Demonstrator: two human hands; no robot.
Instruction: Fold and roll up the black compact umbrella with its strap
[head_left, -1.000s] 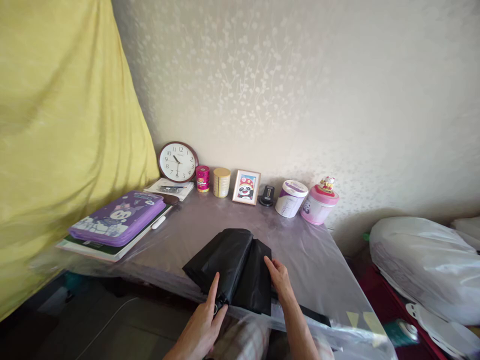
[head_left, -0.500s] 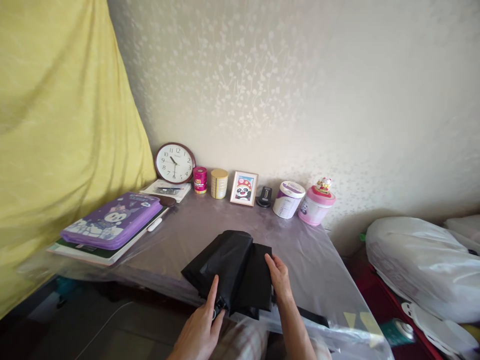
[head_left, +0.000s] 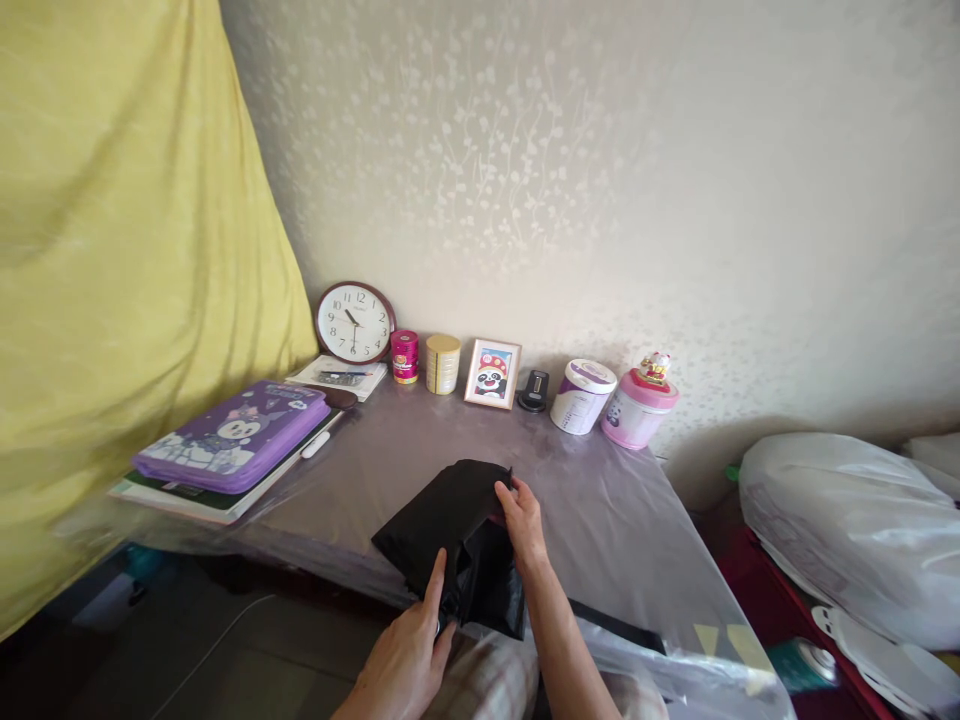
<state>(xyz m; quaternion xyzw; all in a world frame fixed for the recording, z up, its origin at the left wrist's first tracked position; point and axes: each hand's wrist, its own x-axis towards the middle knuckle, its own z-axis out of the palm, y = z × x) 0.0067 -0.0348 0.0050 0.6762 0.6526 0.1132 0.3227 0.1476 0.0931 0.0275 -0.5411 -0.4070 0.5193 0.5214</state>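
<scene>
A black folding umbrella point(head_left: 442, 510) lies collapsed over the near edge of the table, its canopy panels loose and partly folded. My left hand point(head_left: 409, 645) is closed round its handle end, with the index finger stretched along the cloth. The handle itself is mostly hidden by that hand. My right hand point(head_left: 521, 515) pinches the upper right edge of a canopy panel between thumb and fingers, and a dark fold gapes below it. Right of my forearm, a flat black strip point(head_left: 622, 628) lies along the table edge; I cannot make out what it is.
Clear plastic covers the table point(head_left: 600, 530). Along the back stand a clock point(head_left: 355, 322), several tins and tubs, and a picture frame point(head_left: 493, 374). A purple case point(head_left: 232, 435) lies on books at left. A white bag point(head_left: 847, 530) bulges beyond the right edge.
My right hand has moved up and left, drawing a canopy panel over toward the left. My left hand has stayed at the umbrella's handle end. The view has shifted slightly.
</scene>
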